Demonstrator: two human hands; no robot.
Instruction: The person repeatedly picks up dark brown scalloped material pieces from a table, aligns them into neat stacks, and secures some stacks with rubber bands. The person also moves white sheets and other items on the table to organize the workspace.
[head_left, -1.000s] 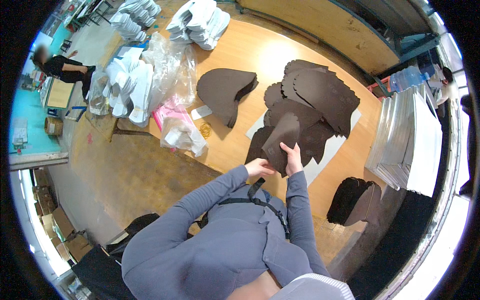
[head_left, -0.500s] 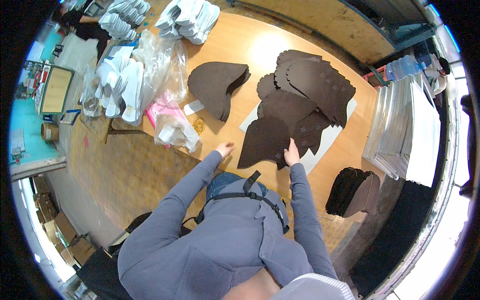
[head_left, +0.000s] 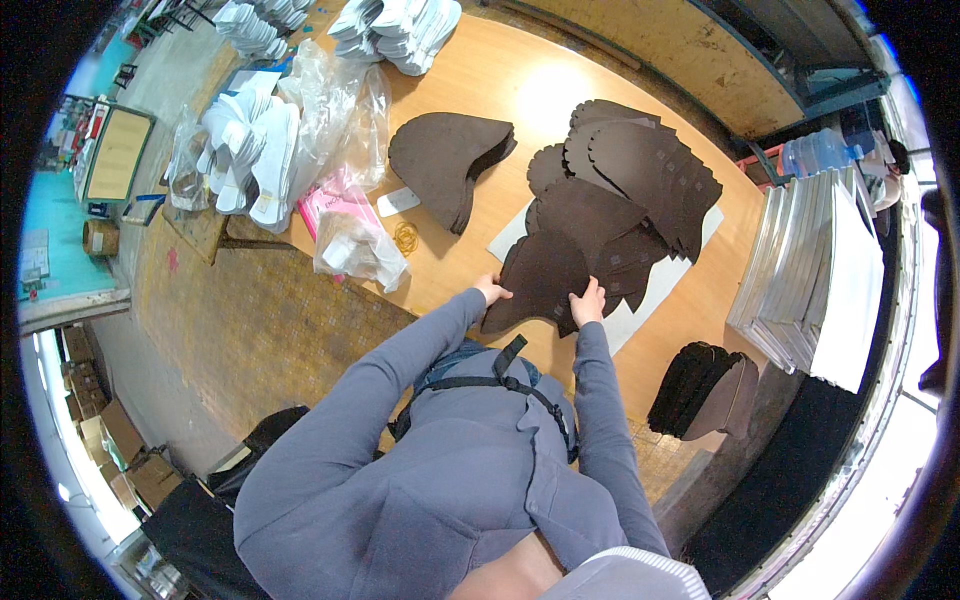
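A dark brown cut piece (head_left: 545,275) with curved edges lies at the near end of a spread of similar brown pieces (head_left: 650,170), some with scalloped edges. My left hand (head_left: 492,290) pinches its left edge. My right hand (head_left: 588,302) has its fingers closed on the right edge, near the lower corner. White sheet material (head_left: 625,318) shows from under the spread. Left of it, a separate stack of brown pieces (head_left: 445,160) rests on the wooden table (head_left: 440,265).
At the table's left are yellow rubber bands (head_left: 405,238), a white card (head_left: 398,202), a pink package (head_left: 335,205), clear plastic bags (head_left: 340,110) and bundled white pieces (head_left: 245,160). White boards (head_left: 800,270) stand at the right, near a dark bundle (head_left: 705,390).
My left hand has moved right and forward from the table edge to the brown piece's left edge. My right hand stays at the piece, its fingers more bent. The view has shifted slightly.
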